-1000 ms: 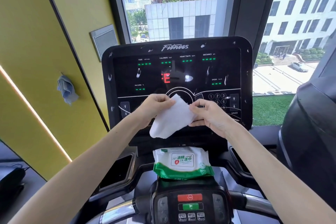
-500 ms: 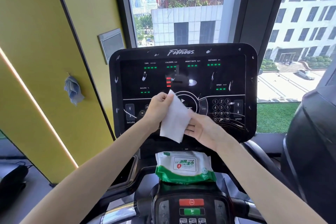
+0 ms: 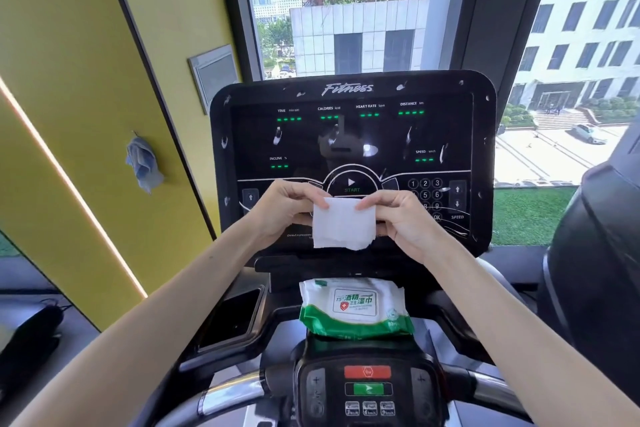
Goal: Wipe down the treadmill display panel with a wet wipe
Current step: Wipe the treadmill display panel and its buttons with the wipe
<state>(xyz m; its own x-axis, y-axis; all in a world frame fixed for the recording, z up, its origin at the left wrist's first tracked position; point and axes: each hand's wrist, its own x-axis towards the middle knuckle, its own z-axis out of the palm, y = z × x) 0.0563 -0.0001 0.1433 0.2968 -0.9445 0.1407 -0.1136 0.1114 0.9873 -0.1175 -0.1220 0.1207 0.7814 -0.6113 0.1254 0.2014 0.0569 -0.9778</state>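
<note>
White wet wipe [image 3: 343, 224]: folded into a rough square, it hung flat before the lower middle of the display panel [image 3: 349, 139], just under the START mark. Its ragged bottom edge was free.
Left hand [image 3: 284, 210]: it pinched the wipe's upper left corner, with the thumb [image 3: 320, 202] on the near face and the other fingers curled behind.
Right hand [image 3: 403, 220]: it pinched the upper right corner and right edge, with the thumb [image 3: 366, 205] laid over the front and the fingers clamped behind.
Contact: whether the wipe touched the panel's face could not be told.
Panel surface: black, glossy and upright, with rounded corners. White smears and flecks were scattered over the face and along the left and right rims.
Panel edges: green readouts ran along the top. The number keypad [image 3: 425, 189] and speed arrows sat toward the lower right corner, partly hidden by the right hand. An arrow key sat at the lower left edge, beside the left hand.
Open room: the upper part of the panel lay uncovered above both hands.
Wipe pack [image 3: 355, 310]: green and white, it lay centred on the ledge under the panel's bottom edge, apart from the held wipe.
Lower console [image 3: 369, 388]: its red and green buttons sat just below the pack.
Left side: a yellow wall [image 3: 69, 80] stood near the panel's left edge, with a blue cloth [image 3: 143, 163] hanging on it.
Right side: a dark machine body [image 3: 595, 270] stood near the panel's lower right corner.
</note>
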